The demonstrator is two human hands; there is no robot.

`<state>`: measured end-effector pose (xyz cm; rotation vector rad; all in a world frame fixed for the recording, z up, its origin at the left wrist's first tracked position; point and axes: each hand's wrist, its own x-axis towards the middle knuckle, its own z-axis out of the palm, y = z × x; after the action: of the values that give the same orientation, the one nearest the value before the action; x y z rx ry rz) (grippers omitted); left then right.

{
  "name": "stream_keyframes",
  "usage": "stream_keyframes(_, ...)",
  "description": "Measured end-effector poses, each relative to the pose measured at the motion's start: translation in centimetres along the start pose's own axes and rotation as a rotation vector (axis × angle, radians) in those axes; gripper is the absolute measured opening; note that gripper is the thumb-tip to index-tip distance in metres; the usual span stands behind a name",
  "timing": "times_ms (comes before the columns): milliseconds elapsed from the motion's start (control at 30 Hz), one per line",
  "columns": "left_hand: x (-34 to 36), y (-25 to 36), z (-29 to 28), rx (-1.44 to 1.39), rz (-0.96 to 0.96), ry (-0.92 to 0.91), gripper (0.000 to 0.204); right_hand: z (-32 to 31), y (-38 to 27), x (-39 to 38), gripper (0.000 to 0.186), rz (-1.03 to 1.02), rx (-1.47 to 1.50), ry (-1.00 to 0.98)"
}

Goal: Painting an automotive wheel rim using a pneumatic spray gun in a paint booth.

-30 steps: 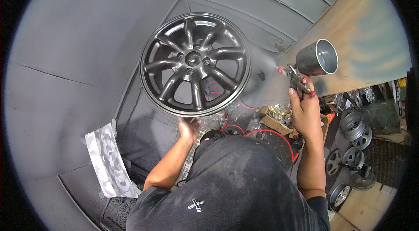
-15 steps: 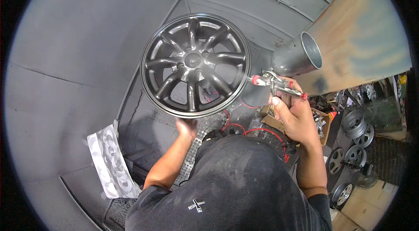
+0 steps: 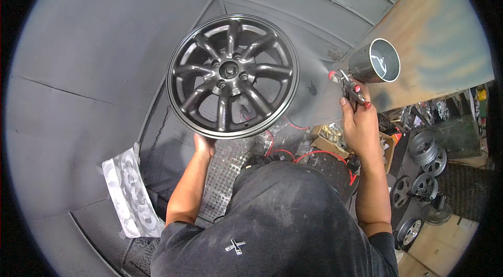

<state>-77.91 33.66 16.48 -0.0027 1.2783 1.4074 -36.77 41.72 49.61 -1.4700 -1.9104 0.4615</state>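
A glossy dark grey car wheel rim (image 3: 230,120) with several spokes faces me, left of the middle. My left hand (image 3: 204,144) grips its lower edge from beneath; the rim hides the fingers. To the right, my right hand (image 3: 361,120) is wrapped around a small metal spray gun (image 3: 350,88) with red knobs. The gun's nozzle end points left, with a gap between it and the rim. A wide metal paint cup (image 3: 361,66) sits on top of the gun, tilted, its open mouth showing shiny liquid inside.
Grey walls (image 3: 94,57) enclose the left and back; a paint-stained wooden board (image 3: 440,41) stands at right. A red hose (image 3: 325,153) crosses the floor near a cardboard box (image 3: 327,138) of small parts. Several other wheels (image 3: 424,146) lie at right. A patterned sheet (image 3: 131,193) hangs at lower left.
The rim has turned and shifted slightly left, my left hand moving left with it. My right hand has drawn the spray gun rightward, away from the rim, and the cup tilts more toward me.
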Motion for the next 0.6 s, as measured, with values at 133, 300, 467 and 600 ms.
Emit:
stream_keyframes(133,0.1,3.2,1.8,-0.208,0.203,0.075,0.069,-0.2,-1.5,-0.9,0.035,0.045,0.054,-0.09)
stream_keyframes(300,-2.4,-0.6,4.6,-0.25,0.117,0.156,0.062,-1.5,-3.7,-0.7,0.034,0.319,0.465,-0.408)
stream_keyframes(467,-7.1,-8.1,7.3,-0.283,-0.137,0.04,0.056,0.6,-1.2,-1.1,0.035,0.01,0.3,-0.265)
stream_keyframes(600,-7.1,-6.9,6.8,-0.313,-0.152,0.011,0.059,0.6,-0.7,-1.3,0.035,0.005,0.082,-0.087)
